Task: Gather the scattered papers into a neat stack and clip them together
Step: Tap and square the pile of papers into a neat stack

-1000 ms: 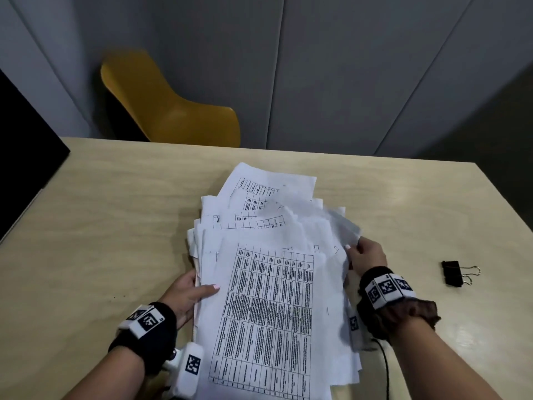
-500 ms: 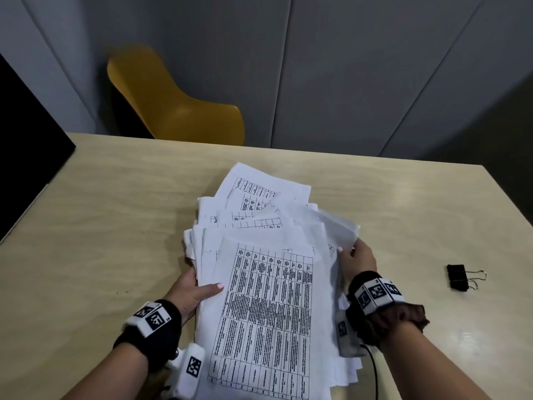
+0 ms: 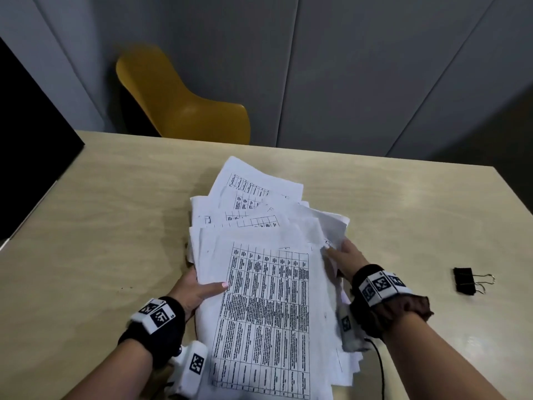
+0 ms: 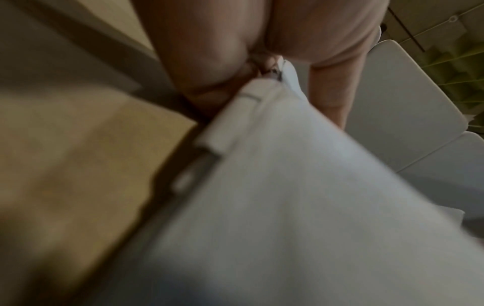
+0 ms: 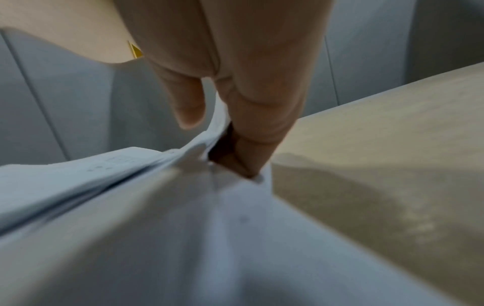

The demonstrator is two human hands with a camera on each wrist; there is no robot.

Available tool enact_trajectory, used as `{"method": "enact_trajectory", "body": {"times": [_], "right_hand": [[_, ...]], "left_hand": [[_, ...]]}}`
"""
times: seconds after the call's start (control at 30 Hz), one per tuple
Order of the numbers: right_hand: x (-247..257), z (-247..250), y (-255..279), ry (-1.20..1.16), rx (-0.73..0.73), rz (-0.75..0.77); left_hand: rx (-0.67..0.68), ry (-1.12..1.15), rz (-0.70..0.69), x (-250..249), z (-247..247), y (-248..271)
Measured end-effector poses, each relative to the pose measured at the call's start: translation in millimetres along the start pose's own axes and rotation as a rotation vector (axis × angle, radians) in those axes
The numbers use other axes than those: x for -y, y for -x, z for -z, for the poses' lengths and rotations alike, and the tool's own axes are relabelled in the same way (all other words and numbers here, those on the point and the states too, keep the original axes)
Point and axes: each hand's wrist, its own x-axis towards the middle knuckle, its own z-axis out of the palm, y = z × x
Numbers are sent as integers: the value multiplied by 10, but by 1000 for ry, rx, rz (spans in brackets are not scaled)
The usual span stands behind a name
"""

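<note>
Papers (image 3: 259,284): loose, uneven pile of printed sheets w/ tables, mid-table, near edge, between both hands. Long axis runs roughly 6 to 12 o'clock in the head view; top sheet's grid reads upright toward the person. Far sheets fan out toward 12–1 o'clock, corners not aligned. Right-side edges curl up.

Left hand (image 3: 196,287) at the pile's 9 o'clock edge, thumb lying on top of the top sheet, remaining fingers under or behind the edge, so it's gripping the papers. Left wrist view: blurred, palm (image 4: 235,51) against the white paper edges (image 4: 261,186).

Right hand (image 3: 344,259) at the pile's 3 o'clock edge, fingers pinching the curled sheets. Right wrist view: fingers (image 5: 251,116) closed on a bunched paper fold (image 5: 183,207), one finger on each side.

Binder clip (image 3: 465,280), black w/ wire handles pointing to 3 o'clock, lies on the table at 3 o'clock of the pile, well apart from it, untouched.

Table (image 3: 101,226): pale wood-grain top. Yellow chair (image 3: 184,102) beyond its far edge at 11 o'clock. Grey panelled wall (image 3: 346,67) behind. Black panel (image 3: 26,140) at the table's 9–10 o'clock side. No containers visible.
</note>
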Motion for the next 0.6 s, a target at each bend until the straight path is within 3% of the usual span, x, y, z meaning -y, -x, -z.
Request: {"method": "enact_trajectory", "body": {"times": [0.13, 0.23, 0.3, 0.37, 0.43, 0.53, 0.6], "right_hand": [[-8, -84, 197, 12, 2, 15], [-35, -68, 311, 190, -204, 137], [-68, -16, 367, 2, -234, 136], [-126, 10, 465, -397, -98, 58], [-214, 0, 571, -622, 51, -16], [-156, -21, 746, -490, 248, -91], [-178, -29, 748, -366, 222, -111]], "left_hand": [[-47, -11, -40, 7, -17, -21], [-56, 17, -46, -3, -12, 2], [-26, 58, -58, -73, -9, 78], [12, 74, -49, -156, -1, 151], [43, 75, -44, -210, 10, 167], [61, 44, -26, -235, -6, 98], [35, -17, -16, -203, 5, 42]]}}
